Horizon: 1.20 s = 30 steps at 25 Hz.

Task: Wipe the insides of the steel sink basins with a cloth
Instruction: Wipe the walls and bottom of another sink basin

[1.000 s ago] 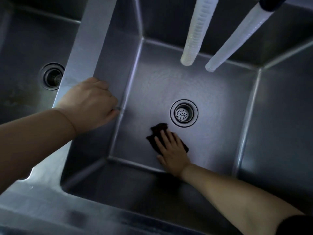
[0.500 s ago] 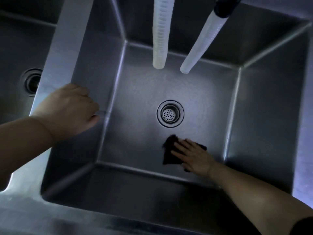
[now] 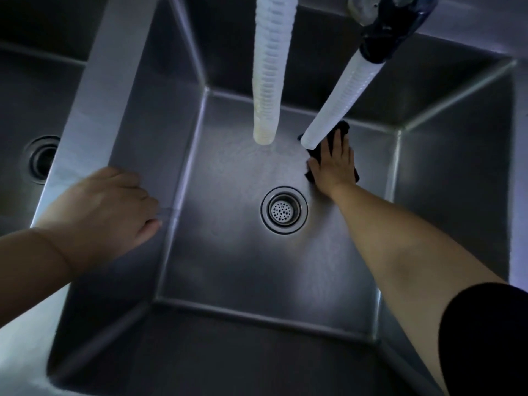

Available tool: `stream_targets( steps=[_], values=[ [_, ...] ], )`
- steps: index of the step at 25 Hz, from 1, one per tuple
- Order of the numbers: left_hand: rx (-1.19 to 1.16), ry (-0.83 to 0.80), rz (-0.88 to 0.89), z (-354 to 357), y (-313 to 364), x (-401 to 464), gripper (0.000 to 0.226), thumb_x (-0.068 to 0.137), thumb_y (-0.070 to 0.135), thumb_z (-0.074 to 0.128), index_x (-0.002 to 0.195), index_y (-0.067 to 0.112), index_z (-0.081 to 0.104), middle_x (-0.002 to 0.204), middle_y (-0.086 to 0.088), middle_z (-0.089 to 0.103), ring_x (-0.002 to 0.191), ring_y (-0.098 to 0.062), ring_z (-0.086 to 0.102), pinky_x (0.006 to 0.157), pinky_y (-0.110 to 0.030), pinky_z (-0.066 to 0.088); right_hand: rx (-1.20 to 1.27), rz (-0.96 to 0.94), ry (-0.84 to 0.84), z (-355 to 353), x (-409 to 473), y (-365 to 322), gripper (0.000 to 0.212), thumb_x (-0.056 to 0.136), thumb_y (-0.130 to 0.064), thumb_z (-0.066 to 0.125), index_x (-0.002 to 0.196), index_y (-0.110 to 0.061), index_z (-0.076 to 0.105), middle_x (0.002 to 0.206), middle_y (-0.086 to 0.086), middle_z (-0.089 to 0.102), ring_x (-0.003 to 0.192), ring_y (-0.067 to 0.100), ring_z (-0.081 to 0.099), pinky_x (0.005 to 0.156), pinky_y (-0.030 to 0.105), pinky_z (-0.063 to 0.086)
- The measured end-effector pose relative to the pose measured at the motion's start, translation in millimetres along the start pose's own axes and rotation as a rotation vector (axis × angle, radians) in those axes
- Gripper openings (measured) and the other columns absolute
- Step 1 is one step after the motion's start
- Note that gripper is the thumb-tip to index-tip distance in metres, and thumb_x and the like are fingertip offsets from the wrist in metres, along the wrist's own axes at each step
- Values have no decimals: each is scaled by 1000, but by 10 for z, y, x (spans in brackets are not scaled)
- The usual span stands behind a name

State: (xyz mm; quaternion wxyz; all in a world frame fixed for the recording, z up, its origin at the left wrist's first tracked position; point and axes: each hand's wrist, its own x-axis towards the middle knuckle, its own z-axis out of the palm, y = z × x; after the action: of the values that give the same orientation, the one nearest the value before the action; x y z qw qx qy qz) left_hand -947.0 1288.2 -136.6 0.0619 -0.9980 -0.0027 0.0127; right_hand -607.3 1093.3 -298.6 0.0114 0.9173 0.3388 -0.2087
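A translucent white ribbed hose (image 3: 270, 81) hangs straight down from the far edge, its open end yellowish. Just right of it, a second white ribbed hose (image 3: 340, 101) slants down and leftward from a dark glossy tap fitting (image 3: 391, 27). Nearer lies a round perforated steel drain strainer (image 3: 284, 210). A second round drain (image 3: 43, 160) sits at far left.

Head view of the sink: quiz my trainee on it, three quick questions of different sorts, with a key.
1. True or false: the dark cloth lies on the near side of the drain.
2. The left hand grips: A) the steel divider, B) a hose, C) the cloth.
3. How many white hoses hang over the basin?
Key: 1 false, the right hand presses it flat beyond the drain; 2 A; 3 two.
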Motion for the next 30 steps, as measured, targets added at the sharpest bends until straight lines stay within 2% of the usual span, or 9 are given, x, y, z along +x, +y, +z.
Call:
stream_targets(
  steps=[5, 9, 12, 17, 20, 23, 26, 30],
  values=[
    [-23, 4, -7, 65, -26, -15, 37, 83, 34, 44, 55, 16, 60, 53, -7, 58, 61, -32, 56, 65, -41, 39, 178, 340, 31, -25, -153, 306, 70, 98, -47, 27, 151, -16, -7, 157, 14, -17, 144, 32, -13, 118, 41, -7],
    [-59, -34, -21, 1, -2, 9, 38, 81, 36, 40, 51, 16, 55, 49, -6, 54, 59, -31, 56, 61, -40, 43, 248, 437, 126, 358, -931, 366, 70, 96, -42, 41, 151, -10, 10, 157, 21, 1, 144, 40, -1, 117, 48, 0],
    [-66, -53, -38, -84, 26, 51, 40, 77, 36, 38, 48, 15, 55, 46, -6, 54, 57, -31, 56, 61, -39, 44, 295, 556, 92, 638, -1608, 244, 72, 93, -47, 38, 149, -6, 19, 155, 26, 11, 142, 45, 8, 115, 51, 4],
    [-82, -41, -5, -149, 54, 42, 38, 75, 36, 39, 47, 16, 56, 47, -5, 55, 56, -29, 58, 61, -37, 44, 466, 936, -53, 776, -2186, -43, 73, 98, -44, 34, 150, -10, -5, 157, 18, -11, 144, 36, -10, 117, 44, -3],
    [-122, 16, 38, -217, 30, 58, 39, 73, 37, 42, 45, 14, 56, 45, -4, 53, 52, -29, 57, 57, -35, 46, 685, 1161, -72, 629, -2206, -376, 75, 98, -38, 36, 149, -10, -11, 156, 19, -16, 143, 38, -8, 117, 46, -2],
    [-131, 32, 68, -248, 30, 53, 38, 73, 37, 44, 45, 13, 54, 45, -6, 52, 52, -29, 55, 57, -33, 46, 745, 1350, -119, 546, -2221, -605, 78, 98, -36, 39, 148, -8, -14, 155, 21, -16, 143, 41, -7, 117, 50, 0],
    [-148, -3, 54, -224, 13, 31, 41, 73, 39, 41, 46, 12, 54, 45, -4, 53, 54, -29, 54, 58, -33, 46, 755, 1250, -223, 489, -2273, -904, 76, 98, -28, 39, 148, -7, -13, 155, 22, -15, 142, 41, -9, 115, 50, -3],
    [-174, -61, 29, -241, 8, -12, 43, 75, 42, 38, 49, 14, 58, 48, -2, 57, 59, -28, 55, 62, -32, 46, 602, 1085, -168, 614, -2211, -1613, 71, 96, -21, 36, 150, -13, -11, 155, 20, -17, 143, 40, -8, 117, 48, 4]
  ],
)
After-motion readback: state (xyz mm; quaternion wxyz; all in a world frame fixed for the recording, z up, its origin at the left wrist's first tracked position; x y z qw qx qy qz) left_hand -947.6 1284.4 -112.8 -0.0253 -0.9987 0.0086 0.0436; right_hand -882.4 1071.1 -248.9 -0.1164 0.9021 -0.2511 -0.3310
